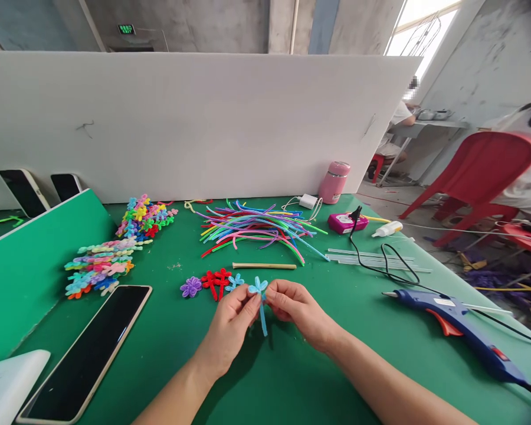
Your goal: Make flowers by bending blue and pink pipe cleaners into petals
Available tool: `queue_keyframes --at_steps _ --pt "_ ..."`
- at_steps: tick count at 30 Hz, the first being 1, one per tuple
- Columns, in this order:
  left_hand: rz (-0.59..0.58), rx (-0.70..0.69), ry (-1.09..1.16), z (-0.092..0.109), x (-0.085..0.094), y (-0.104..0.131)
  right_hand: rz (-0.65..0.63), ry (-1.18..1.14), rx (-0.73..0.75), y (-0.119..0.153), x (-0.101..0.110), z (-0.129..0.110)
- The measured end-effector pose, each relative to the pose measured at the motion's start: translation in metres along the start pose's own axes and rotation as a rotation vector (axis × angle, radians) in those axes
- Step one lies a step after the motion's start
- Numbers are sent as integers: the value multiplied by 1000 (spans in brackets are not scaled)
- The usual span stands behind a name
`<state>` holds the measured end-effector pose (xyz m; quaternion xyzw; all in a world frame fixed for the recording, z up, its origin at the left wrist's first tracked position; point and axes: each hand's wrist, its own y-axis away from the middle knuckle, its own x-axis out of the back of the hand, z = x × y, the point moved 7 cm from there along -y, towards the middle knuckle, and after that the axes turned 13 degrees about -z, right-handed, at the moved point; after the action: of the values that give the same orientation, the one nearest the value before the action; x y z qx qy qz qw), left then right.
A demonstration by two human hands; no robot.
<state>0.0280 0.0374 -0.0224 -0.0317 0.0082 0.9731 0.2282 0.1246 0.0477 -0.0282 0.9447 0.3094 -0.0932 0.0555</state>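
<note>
Between my hands is a light blue pipe-cleaner flower (258,285), with a straight tail hanging down below its petals. My left hand (235,321) pinches it from the left, and my right hand (298,307) grips its right side with the fingertips. Just beyond my left hand lie another light blue flower (235,282), red pipe-cleaner flowers (216,281) and a purple flower (190,287). A thin wooden stick (264,266) rests behind them. Farther back spreads a loose pile of coloured pipe cleaners (256,227).
Left are heaps of finished flowers (104,265), a smartphone (86,354) and a green divider (44,260). Right lie a blue glue gun (460,327) with its black cord, clear glue sticks (376,260), a white bottle (387,229), a magenta box (347,223) and a pink flask (334,183).
</note>
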Motion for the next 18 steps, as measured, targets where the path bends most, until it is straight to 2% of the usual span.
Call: queue_keyframes --at_steps 3,6,10,18 --pt "-4 59 269 -12 0 -2 44 52 7 -1 5 3" --pt "-47 93 402 -17 -3 -3 77 105 29 -1 8 3" --pt "-66 106 441 -19 -4 -3 79 182 68 0 8 0" --pt "-66 89 367 -16 -5 -3 59 260 110 2 6 0"
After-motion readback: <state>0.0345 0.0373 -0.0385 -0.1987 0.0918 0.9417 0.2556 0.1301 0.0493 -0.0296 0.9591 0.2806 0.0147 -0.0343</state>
